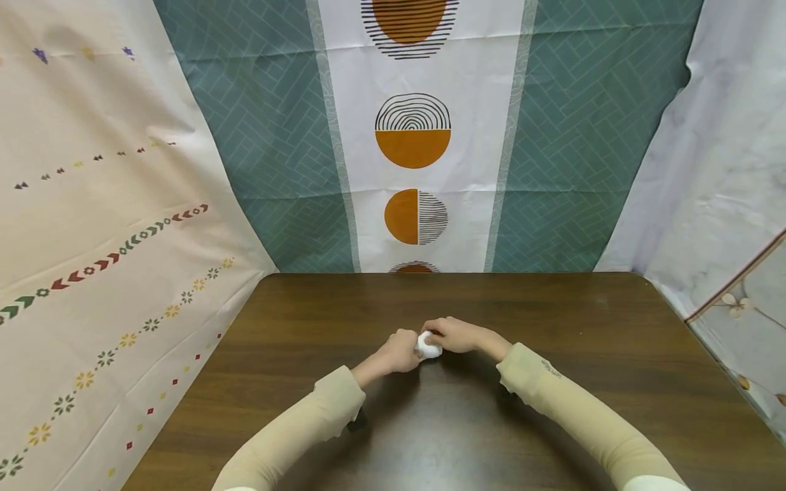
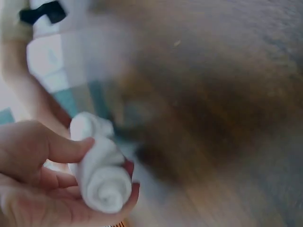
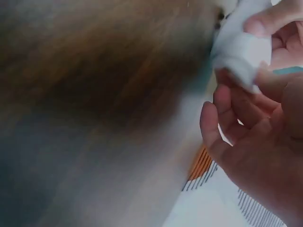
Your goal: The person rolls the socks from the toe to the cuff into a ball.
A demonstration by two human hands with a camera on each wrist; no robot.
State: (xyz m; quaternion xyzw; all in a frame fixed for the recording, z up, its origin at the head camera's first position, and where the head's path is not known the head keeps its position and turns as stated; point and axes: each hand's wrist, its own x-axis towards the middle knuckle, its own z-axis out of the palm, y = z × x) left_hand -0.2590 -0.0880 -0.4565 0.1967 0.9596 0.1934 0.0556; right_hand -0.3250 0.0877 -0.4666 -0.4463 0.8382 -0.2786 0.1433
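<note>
A small rolled white cloth (image 1: 430, 348) is held between both hands over the middle of the table. From the left, my left hand (image 1: 402, 350) grips it. In the left wrist view the thumb lies across the cloth (image 2: 102, 158) and the fingers wrap beneath, with a spiral of rolled layers showing at the near end. My right hand (image 1: 459, 335) pinches the cloth's other end from the right. The right wrist view has its thumb and index finger at the cloth (image 3: 244, 52), while the outer fingers curl loosely away from it.
Beneath the hands is a dark brown wooden table (image 1: 295, 307). A green and white patterned curtain (image 1: 430, 164) hangs behind its far edge. Cream embroidered cloth (image 1: 110, 273) covers the left side, and pale marbled cloth (image 1: 731, 177) hangs at the right.
</note>
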